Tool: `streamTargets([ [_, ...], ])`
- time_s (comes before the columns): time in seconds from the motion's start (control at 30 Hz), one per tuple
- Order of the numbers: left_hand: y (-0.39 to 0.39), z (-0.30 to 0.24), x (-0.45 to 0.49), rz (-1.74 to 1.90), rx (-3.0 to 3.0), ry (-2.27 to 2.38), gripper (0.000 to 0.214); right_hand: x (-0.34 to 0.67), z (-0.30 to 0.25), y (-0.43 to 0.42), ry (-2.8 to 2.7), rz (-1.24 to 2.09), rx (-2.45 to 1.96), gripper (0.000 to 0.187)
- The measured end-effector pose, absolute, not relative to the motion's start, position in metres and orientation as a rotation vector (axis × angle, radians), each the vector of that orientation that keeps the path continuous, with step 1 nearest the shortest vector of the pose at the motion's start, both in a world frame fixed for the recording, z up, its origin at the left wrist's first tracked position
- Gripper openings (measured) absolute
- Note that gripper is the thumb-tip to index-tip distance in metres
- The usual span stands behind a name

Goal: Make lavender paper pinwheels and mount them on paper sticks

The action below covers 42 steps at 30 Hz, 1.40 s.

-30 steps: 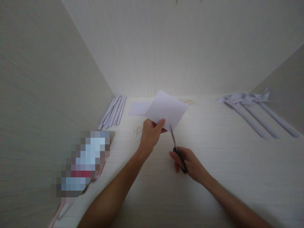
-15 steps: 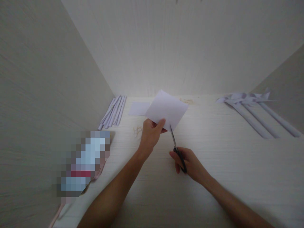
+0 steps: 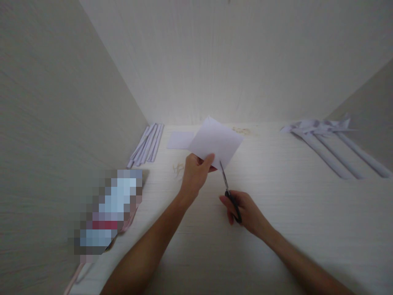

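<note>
My left hand (image 3: 196, 172) pinches a white sheet of paper (image 3: 216, 141) by its lower left edge, thumb on top and fingers beneath. The sheet is tilted so that one corner points toward me. Black-handled scissors (image 3: 226, 182) are in my right hand (image 3: 241, 209), with fingers wrapped round the handles. The blade tips lie over the paper's near corner, and the blades look nearly closed. Behind the held sheet, a second piece of white paper (image 3: 179, 140) lies flat, partly covered by it.
Several white paper rolls (image 3: 149, 143) lie at the left wall. Longer paper tubes (image 3: 331, 155) with curled paper strips (image 3: 316, 125) are at the right. Rubber bands (image 3: 178, 168) seem to lie left of my hand. A blurred-out device (image 3: 113, 209) leans at the left, with a pinkish cord (image 3: 73, 278).
Almost nothing differs. Both hands, the paper and the scissors keep their places; the whole view has shifted only slightly.
</note>
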<state>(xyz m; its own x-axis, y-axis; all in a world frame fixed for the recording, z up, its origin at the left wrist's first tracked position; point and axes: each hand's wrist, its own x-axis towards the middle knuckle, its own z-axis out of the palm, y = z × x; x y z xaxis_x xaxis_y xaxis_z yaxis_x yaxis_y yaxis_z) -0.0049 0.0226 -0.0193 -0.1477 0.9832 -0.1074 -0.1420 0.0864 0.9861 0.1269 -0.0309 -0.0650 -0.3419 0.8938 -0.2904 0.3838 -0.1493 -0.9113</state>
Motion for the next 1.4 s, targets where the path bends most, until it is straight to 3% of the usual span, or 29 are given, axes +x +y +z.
streamTargets([
  [1.4,0.0176,-0.0248,0.0006,1.221,1.018,1.232,0.020,0.1252,-0.0626,-0.0307,-1.618,1.480,-1.402,0.034],
])
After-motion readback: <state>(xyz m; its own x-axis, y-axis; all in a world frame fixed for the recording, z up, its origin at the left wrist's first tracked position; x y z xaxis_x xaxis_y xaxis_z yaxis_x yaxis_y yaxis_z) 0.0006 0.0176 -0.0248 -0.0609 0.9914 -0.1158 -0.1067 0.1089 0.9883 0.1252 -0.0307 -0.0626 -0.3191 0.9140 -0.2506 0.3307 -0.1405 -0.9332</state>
